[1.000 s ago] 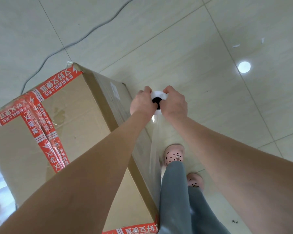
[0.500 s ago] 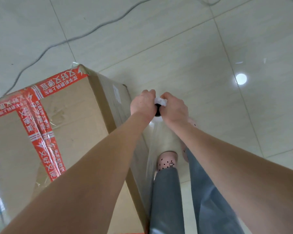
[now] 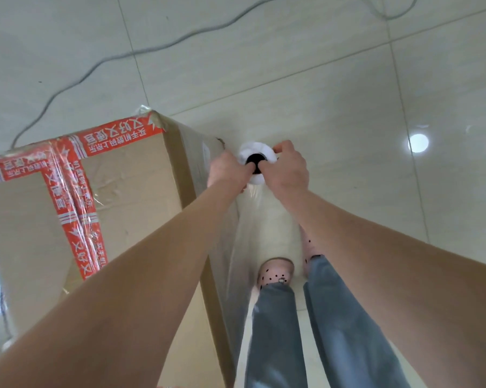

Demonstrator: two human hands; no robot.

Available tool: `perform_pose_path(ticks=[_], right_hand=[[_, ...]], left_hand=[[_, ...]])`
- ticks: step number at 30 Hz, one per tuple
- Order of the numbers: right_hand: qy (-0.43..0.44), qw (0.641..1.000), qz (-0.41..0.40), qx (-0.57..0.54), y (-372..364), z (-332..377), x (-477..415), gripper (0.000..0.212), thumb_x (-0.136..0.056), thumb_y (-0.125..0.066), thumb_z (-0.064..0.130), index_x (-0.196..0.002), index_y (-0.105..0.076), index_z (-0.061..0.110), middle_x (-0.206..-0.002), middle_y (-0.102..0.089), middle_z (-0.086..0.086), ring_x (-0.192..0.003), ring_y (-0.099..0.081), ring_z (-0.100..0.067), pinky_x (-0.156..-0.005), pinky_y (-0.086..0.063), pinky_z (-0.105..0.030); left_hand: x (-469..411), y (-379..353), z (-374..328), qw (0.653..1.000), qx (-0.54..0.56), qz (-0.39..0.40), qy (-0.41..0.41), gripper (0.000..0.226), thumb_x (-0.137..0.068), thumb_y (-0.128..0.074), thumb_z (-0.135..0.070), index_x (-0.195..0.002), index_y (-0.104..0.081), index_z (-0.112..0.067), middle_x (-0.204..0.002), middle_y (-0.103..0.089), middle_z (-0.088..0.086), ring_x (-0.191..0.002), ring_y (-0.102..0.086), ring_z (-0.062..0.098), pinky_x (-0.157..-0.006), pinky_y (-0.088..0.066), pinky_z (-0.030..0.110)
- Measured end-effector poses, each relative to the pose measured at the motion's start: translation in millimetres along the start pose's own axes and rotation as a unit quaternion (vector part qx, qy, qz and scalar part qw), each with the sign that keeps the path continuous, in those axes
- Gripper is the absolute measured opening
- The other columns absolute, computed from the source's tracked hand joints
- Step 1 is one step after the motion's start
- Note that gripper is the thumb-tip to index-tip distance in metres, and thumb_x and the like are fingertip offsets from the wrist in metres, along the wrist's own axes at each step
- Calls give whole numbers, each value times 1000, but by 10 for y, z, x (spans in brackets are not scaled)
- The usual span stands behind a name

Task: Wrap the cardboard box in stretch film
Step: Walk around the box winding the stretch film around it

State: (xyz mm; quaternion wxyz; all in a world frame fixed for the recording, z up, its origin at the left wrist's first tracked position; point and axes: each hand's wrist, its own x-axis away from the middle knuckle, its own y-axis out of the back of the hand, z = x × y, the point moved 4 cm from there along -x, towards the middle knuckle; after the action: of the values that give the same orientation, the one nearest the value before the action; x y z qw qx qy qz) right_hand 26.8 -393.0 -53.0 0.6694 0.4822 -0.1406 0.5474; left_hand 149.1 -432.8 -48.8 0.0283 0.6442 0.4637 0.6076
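Beside the cardboard box (image 3: 129,197), both hands' fingers (image 3: 285,148) curl tightly round the stretch film roll (image 3: 254,152).

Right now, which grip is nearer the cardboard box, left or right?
Left. The left grip holds the stretch film roll on its box side, close beside the cardboard box's upper side edge. The right grip holds the roll's other side, with the roll between it and the box.
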Motion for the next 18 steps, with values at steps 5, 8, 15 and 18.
perform_pose_path(ticks=[5,8,15,18], right_hand=[[6,999,19,32,35,70,-79,28,-81,-61,26,-106,-51,20,-104,-60,-6,-91,-61,-27,-75,-48,-34],[19,998,25,59,48,107,-110,27,-82,-61,24,-107,-52,19,-104,-60,-6,-90,-60,-27,-71,-44,-32],[113,986,10,119,106,454,-185,38,-84,-52,13,-120,-53,25,-115,-58,1,-98,-58,-24,-73,-41,-31],[100,990,21,94,94,577,-267,38,-86,-56,20,-123,-49,22,-119,-54,0,-98,-58,-24,-71,-37,-29]], left_hand=[[13,49,-323,961,-212,-60,-167,34,-89,-55,-13,-122,-48,-13,-115,-53,7,-97,-59,29,-63,-36,32],[-12,67,-456,934,-269,-61,-227,28,-88,-53,-11,-116,-54,-14,-112,-53,8,-95,-59,30,-61,-38,33],[-130,280,-332,988,-86,-99,-83,16,-82,-56,-17,-98,-57,-12,-87,-59,4,-76,-54,24,-61,-41,30],[-226,330,-246,994,25,-104,7,15,-79,-59,-23,-89,-53,-13,-86,-62,5,-77,-64,28,-65,-53,32]])
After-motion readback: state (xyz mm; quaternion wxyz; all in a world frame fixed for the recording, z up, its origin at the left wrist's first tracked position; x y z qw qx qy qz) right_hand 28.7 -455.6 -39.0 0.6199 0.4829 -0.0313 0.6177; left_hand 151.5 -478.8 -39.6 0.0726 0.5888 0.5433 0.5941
